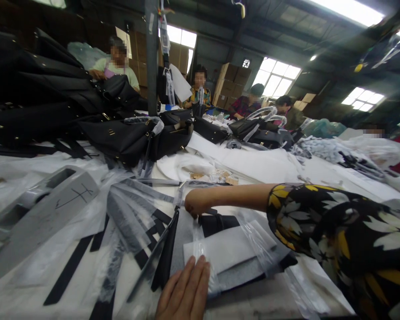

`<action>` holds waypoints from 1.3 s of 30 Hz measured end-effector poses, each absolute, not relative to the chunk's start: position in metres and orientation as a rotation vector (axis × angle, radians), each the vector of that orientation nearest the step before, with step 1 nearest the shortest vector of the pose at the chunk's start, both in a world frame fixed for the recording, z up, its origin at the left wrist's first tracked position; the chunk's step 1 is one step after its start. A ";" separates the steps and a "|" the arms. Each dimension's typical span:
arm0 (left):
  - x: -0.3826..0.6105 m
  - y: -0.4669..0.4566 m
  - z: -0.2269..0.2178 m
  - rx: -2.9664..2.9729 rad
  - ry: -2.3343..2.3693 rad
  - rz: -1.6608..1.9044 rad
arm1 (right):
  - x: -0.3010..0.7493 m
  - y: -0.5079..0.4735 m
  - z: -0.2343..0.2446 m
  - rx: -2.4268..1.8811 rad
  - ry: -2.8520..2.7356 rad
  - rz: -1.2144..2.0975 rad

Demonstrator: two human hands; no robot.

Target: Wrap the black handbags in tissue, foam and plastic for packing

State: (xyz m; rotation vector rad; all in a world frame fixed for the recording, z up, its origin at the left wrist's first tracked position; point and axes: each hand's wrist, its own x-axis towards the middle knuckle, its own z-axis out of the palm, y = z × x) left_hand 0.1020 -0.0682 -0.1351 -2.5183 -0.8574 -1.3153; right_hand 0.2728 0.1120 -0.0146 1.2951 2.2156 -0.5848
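My left hand (184, 291) lies flat at the bottom middle, fingers stretched out and pressed on a clear plastic wrap over a white foam sheet (226, 249). My right hand (196, 202), on an arm in a black floral sleeve, reaches left across the table and is closed in a fist on the end of a black strap in clear plastic (168, 249). The strap runs down from the fist toward my left hand. A black folded piece (216, 222) lies just below the right wrist.
More plastic-wrapped black straps (130, 218) fan out to the left beside grey card pieces (43, 213). Black handbags (126, 138) pile up at the back left. Several people sit at the far side, with cardboard boxes (231, 82) behind them.
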 end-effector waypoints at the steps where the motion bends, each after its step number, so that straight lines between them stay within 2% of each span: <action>1: 0.100 -0.068 -0.133 -2.528 -0.852 -1.289 | 0.280 0.108 -0.006 1.280 2.206 -0.672; 5: 0.092 -0.064 -0.126 -2.561 -0.734 -1.115 | 0.305 0.080 0.005 1.328 2.222 -1.022; 11: 0.088 -0.063 -0.126 -2.598 -0.745 -1.048 | 0.308 0.059 -0.024 1.751 2.088 -1.283; 19: 0.091 -0.073 -0.112 -2.594 -0.847 -1.022 | 0.313 0.083 -0.030 1.702 2.005 -1.488; 22: 0.094 -0.077 -0.105 -2.552 -0.852 -1.054 | 0.313 0.079 -0.029 1.756 2.075 -1.405; 26: 0.095 -0.077 -0.105 -2.530 -0.830 -1.040 | 0.298 0.060 -0.023 1.881 2.222 -1.123; 34: 0.089 -0.078 -0.101 -2.698 -0.889 -0.980 | 0.324 -0.043 0.028 1.950 2.598 -0.549; 37: 0.080 -0.074 -0.083 -2.923 -0.970 -1.046 | 0.357 -0.101 0.022 1.973 2.728 -0.337; 39: 0.074 -0.058 -0.067 -3.041 -1.270 -1.163 | 0.374 -0.131 0.004 2.034 2.692 -0.238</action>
